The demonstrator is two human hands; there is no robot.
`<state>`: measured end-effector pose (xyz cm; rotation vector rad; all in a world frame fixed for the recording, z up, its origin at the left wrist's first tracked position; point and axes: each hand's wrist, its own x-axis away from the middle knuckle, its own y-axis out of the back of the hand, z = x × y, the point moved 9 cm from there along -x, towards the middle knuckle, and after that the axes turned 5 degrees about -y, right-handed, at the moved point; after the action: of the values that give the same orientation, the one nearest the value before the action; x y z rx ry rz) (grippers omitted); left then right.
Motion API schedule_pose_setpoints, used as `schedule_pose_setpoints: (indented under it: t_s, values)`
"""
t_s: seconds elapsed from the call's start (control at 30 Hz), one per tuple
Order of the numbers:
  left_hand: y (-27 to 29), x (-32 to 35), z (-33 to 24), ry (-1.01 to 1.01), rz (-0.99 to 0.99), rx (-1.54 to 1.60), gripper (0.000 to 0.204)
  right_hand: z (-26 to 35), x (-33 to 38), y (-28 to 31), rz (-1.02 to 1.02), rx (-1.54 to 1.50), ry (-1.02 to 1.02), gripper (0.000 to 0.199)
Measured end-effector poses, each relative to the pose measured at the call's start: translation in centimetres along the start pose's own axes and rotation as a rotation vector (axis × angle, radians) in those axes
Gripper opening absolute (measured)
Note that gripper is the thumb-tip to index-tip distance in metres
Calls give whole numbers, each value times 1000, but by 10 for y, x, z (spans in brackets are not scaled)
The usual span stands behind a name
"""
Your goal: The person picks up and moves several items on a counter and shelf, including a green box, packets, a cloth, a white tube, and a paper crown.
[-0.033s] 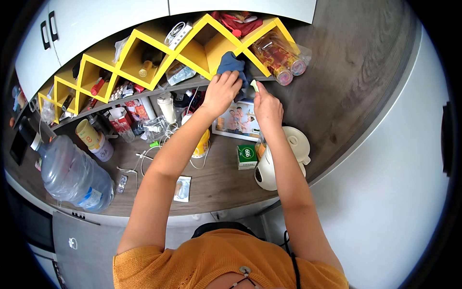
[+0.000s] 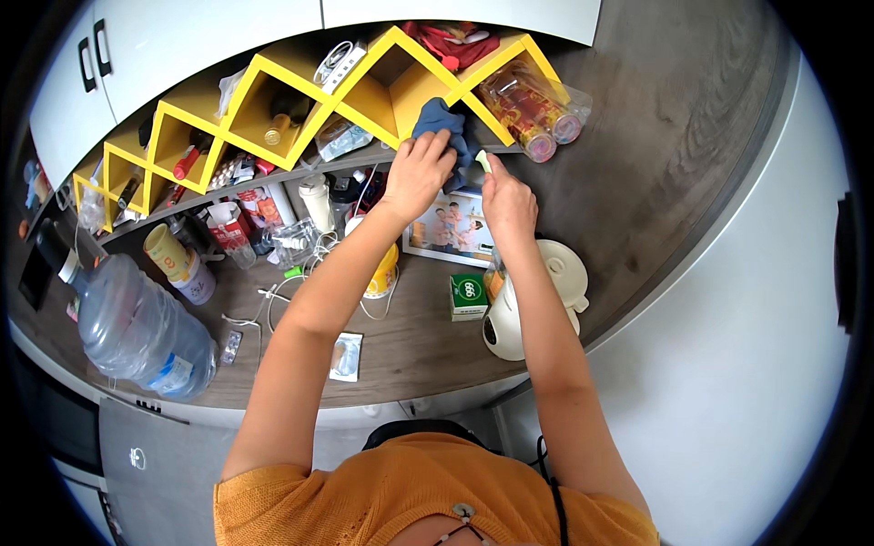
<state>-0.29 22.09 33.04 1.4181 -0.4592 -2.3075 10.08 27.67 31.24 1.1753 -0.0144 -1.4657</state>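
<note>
My left hand (image 2: pixel 421 175) reaches to the lower front of the yellow shelf, its fingers curled over a dark blue cloth (image 2: pixel 441 123). The cloth hangs bunched at a shelf corner. Just to its right, my right hand (image 2: pixel 510 205) is closed on a small pale green piece (image 2: pixel 482 161) whose tip sticks out past the thumb; the rest lies hidden in the fist. Below and between the hands stands a white-framed photo (image 2: pixel 455 232), partly covered by the cloth and my right hand.
The yellow zigzag shelf (image 2: pixel 393 36) holds bottles, a power strip (image 2: pixel 343 66) and wrapped jars (image 2: pixel 537 111). A white kettle-like appliance (image 2: pixel 560 273) sits under my right forearm, beside a green box (image 2: pixel 469 296). Cables (image 2: pixel 273 296), cups (image 2: pixel 179 264) and a large water jug (image 2: pixel 141 328) stand left.
</note>
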Motion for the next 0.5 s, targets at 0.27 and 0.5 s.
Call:
schedule_pose_setpoints:
  t_s: [0.27,0.5]
  values:
    - [-32,-4,17,191,-67,192,18,-11,15,33,-73,-165,-55,31]
    - [-35,-19,42,367,-78,425,22,-10,15,45,-77,-191,-14,29]
